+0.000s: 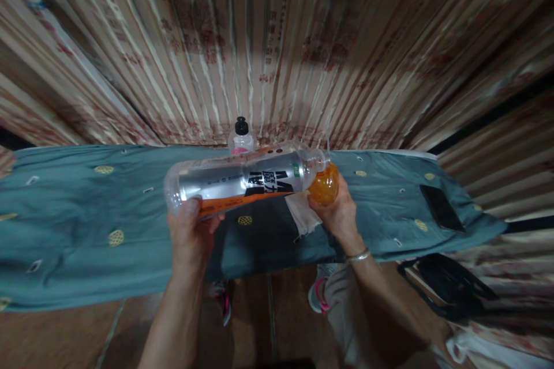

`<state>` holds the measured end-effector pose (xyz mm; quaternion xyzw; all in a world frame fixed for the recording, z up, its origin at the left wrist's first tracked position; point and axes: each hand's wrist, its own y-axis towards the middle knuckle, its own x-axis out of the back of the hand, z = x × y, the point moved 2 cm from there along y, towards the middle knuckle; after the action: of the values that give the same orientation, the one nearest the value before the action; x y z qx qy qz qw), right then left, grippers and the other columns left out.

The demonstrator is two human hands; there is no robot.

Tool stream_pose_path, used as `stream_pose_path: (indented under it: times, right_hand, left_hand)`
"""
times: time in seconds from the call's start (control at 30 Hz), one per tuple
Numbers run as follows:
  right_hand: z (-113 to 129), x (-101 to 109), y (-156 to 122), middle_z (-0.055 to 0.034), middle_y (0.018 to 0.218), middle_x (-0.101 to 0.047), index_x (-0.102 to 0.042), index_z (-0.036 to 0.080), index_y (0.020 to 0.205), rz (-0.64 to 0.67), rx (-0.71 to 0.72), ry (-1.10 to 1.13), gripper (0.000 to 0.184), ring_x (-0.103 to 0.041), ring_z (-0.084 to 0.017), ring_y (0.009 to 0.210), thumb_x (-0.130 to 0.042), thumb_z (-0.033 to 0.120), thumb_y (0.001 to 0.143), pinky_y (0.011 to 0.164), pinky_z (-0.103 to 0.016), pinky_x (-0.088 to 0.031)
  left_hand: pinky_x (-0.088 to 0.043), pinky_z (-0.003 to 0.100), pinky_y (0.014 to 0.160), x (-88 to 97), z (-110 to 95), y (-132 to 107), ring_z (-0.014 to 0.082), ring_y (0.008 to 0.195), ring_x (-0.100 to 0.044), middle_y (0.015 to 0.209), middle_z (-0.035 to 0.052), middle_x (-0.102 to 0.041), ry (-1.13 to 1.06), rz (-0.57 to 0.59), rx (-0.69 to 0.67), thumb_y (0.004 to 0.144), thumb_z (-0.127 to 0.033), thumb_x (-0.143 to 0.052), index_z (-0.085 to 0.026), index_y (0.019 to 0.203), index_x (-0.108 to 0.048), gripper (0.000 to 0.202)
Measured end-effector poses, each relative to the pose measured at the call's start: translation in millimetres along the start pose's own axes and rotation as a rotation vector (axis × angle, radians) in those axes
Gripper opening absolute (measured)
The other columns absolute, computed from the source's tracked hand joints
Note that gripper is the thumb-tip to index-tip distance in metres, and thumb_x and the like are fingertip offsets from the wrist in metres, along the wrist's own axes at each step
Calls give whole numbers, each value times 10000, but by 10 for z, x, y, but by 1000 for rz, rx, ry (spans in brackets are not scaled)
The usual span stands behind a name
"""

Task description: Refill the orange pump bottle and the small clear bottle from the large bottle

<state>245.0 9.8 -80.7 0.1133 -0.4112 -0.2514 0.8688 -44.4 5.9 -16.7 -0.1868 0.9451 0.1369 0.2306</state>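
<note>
My left hand is wrapped round the base of a large clear plastic bottle with a silver and orange label. The bottle lies nearly level in the air, its neck pointing right. In my right hand is a small rounded container with orange liquid showing in it. The bottle's mouth meets or overlaps the top of this container; whether they touch I cannot tell. Behind the large bottle stands a clear bottle with a black cap, its lower part hidden. A whitish cloth or tissue lies below my right hand.
A teal patterned cloth covers the long surface before me. A dark phone lies on its right side. Pleated curtains hang behind. A black bag is at the lower right, beside the tiled floor.
</note>
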Motion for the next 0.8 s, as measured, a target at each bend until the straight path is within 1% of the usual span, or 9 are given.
stream_pose_path:
  times: [0.1, 0.2, 0.3, 0.47, 0.6, 0.8]
  right_hand:
    - [0, -3, -3, -166, 1278, -738, -536, 165, 1393, -2, -6, -2, 801, -736, -350, 1160, -775, 429, 676, 991, -482, -622]
    - [-17, -16, -8, -168, 1297, -733, -528, 167, 1404, -12, -8, -13, 821, -737, -351, 1157, -784, 429, 670, 987, -484, -622]
    - [-31, -31, -8, -160, 1294, -736, -530, 179, 1398, -15, 7, -11, 806, -742, -345, 1150, -785, 426, 675, 990, -477, -621]
    - [-48, -42, -10, -167, 1318, -723, -515, 169, 1413, -7, 21, -26, 807, -726, -347, 1196, -770, 418, 689, 1029, -491, -608]
    - [-63, -47, -16, -173, 1334, -715, -499, 166, 1432, -9, 32, -40, 829, -720, -348, 1208, -771, 438, 698, 1031, -495, -608]
    - [-85, -60, -15, -168, 1338, -715, -495, 171, 1437, -17, 52, -32, 834, -720, -344, 1206, -772, 440, 697, 1035, -494, -605]
  left_hand:
    - [-169, 190, 265, 5, -7, 1, 129, 346, -489, 526, -26, -566, 9, -2, -21, 571, -607, -884, -196, 754, -559, 555]
    - [-153, 186, 270, 21, -7, -6, 129, 362, -503, 539, -17, -576, 3, 9, -21, 603, -568, -876, -188, 751, -595, 495]
    - [-179, 189, 280, 40, -5, -15, 129, 385, -512, 553, 1, -584, 7, 21, -17, 642, -541, -858, -176, 767, -635, 446]
    - [-191, 196, 275, 59, 6, -7, 134, 377, -507, 555, -20, -583, 13, 2, -19, 612, -565, -869, -199, 768, -607, 476]
    - [-189, 190, 276, 55, 6, 5, 132, 372, -512, 545, -20, -573, 9, 17, -37, 617, -576, -875, -193, 753, -581, 501]
    - [-166, 190, 272, 73, 10, 6, 128, 393, -516, 579, -8, -583, -16, 36, -37, 640, -560, -887, -187, 830, -600, 507]
